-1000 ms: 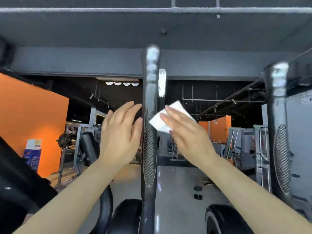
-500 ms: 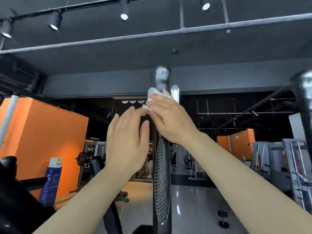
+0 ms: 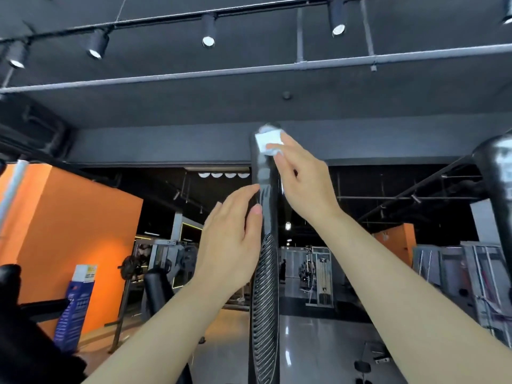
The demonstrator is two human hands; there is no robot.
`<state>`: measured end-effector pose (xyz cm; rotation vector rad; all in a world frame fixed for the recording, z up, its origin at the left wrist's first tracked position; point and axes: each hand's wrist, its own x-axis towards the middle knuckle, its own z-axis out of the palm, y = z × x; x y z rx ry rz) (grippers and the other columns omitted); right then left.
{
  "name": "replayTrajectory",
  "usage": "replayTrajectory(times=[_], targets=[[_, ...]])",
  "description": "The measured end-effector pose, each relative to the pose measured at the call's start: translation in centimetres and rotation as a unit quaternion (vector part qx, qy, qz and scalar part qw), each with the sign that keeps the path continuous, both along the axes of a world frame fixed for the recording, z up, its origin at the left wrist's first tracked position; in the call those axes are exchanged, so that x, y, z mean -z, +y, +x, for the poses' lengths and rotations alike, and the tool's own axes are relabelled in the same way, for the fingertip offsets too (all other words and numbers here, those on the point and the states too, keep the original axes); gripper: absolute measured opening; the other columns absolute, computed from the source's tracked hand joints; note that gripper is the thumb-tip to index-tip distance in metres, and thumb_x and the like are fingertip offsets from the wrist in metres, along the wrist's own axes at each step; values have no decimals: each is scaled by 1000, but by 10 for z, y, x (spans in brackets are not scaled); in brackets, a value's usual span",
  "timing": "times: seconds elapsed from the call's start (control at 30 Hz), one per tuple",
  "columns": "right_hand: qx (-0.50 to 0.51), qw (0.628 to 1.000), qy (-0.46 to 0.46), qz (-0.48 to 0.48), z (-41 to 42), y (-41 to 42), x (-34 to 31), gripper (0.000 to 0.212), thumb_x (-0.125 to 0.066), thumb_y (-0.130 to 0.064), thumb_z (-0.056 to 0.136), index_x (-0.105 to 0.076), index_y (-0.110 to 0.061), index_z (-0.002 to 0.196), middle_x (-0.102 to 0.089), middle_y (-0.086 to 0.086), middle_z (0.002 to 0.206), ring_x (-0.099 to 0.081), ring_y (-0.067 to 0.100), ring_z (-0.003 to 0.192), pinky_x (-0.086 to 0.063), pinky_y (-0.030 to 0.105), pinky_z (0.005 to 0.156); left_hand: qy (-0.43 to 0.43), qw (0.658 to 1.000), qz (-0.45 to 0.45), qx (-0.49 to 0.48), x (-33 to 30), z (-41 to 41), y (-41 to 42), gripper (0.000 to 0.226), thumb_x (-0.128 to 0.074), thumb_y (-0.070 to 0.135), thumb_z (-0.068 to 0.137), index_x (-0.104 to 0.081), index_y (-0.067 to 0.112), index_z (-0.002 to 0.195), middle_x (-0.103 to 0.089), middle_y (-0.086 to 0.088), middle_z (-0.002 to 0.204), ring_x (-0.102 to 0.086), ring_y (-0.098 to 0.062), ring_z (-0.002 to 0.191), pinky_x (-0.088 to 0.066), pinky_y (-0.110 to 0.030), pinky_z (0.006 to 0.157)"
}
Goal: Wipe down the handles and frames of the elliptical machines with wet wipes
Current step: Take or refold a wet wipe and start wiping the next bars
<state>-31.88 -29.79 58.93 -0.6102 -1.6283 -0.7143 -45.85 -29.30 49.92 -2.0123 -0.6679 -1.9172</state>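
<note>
Right hand: the right hand [image 3: 303, 184] is raised to the top of the handle [image 3: 264, 245], fingers nearly straight and close together, pressing the wipe [image 3: 268, 141] flat against the bar
Wipe: small, white, folded, pinned under the fingertips [image 3: 273, 147] just below the rounded tip of the handle; its lower edge is covered by the fingers
Left hand: the left hand [image 3: 230, 239] stands beside the handle lower down, fingers straight and together, forefinger and thumb tip against the bar's left side; it grips nothing
Handle: black upright bar, glossy up high, ribbed grip below the hands, running out of view at the bottom
Second handle: another black handle [image 3: 498, 173] at the right edge, cut off by the frame
Hard to make out: the handle's tip is blurred; whether the right thumb touches the wipe I cannot tell; the palm side of both hands faces away
Behind: an orange wall [image 3: 77, 231] at left, weight machines [image 3: 318, 275] far back, spotlights [image 3: 207, 40] overhead
</note>
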Motion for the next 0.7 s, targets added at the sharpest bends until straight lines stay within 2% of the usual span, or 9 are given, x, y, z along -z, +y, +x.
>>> replayTrajectory(times=[0.07, 0.1, 0.2, 0.27, 0.37, 0.43, 0.5, 0.63, 0.7], targets=[[-2, 1000, -25, -15, 7, 1, 13, 31, -46, -21, 104, -65, -20, 129, -46, -5, 149, -48, 5, 130, -34, 6, 99, -16, 1000, -2, -10, -3, 0, -1, 50, -27, 37, 98, -47, 25, 142, -51, 11, 142, -40, -5, 136, -28, -46, 117], [-4, 1000, -24, -7, 9, -1, 12, 31, -46, -20, 104, -65, -19, 128, -48, -5, 147, -46, 3, 131, -36, 10, 103, -21, 1000, -2, -19, -5, 0, 0, 50, -26, 37, 98, -47, 25, 142, -51, 11, 142, -38, -5, 137, -25, -44, 119], [-21, 997, 8, 70, 4, -8, -14, 32, -45, -19, 103, -64, -16, 130, -50, -1, 146, -39, -1, 133, -37, 23, 109, -26, 999, -3, -38, -9, -3, 4, 54, -24, 39, 96, -46, 25, 143, -49, 13, 142, -30, 9, 130, -13, -33, 122], [-5, 997, -1, 82, -7, -7, -35, 34, -45, -18, 103, -60, -15, 133, -46, 1, 150, -41, 9, 137, -35, 24, 108, -24, 999, 2, -42, -9, -6, 7, 54, -24, 39, 97, -45, 25, 145, -48, 13, 143, -25, 14, 123, -9, -26, 119], [7, 999, -23, 48, -17, 12, -29, 36, -42, -14, 103, -57, -14, 136, -40, 1, 154, -34, 14, 142, -29, 19, 108, 0, 998, 10, -56, -4, -11, 12, 55, -23, 39, 98, -43, 23, 146, -46, 12, 146, -25, 14, 126, -7, -25, 119], [-15, 998, -21, 55, -15, 22, -8, 37, -41, -17, 102, -59, -11, 134, -40, 4, 153, -31, 9, 142, -22, 9, 109, 12, 997, 20, -68, 2, -18, 16, 56, -22, 42, 99, -43, 23, 147, -46, 11, 147, -26, 12, 130, -8, -28, 121], [-32, 998, -18, 53, -12, 27, 11, 38, -40, -19, 101, -60, -11, 133, -43, 2, 151, -29, -1, 137, -20, 4, 109, 15, 997, 22, -76, 7, -26, 18, 60, -18, 47, 97, -44, 23, 146, -46, 11, 147, -27, 11, 132, -8, -29, 121], [-63, 998, -27, 4, -4, 23, 45, 36, -41, -20, 102, -61, -14, 132, -41, -10, 146, -25, -13, 135, -22, 9, 113, 27, 997, 20, -76, 18, -39, 18, 57, -20, 46, 98, -44, 24, 146, -45, 12, 146, -26, 14, 131, -11, -25, 119], [-64, 996, -52, -20, 6, 16, 64, 35, -42, -21, 101, -60, -18, 131, -44, -11, 143, -29, -15, 134, -24, 9, 112, 26, 999, -9, -25, 29, -38, 13, 48, -27, 44, 102, -42, 30, 146, -42, 19, 145, -28, 18, 129, -19, -19, 117]])
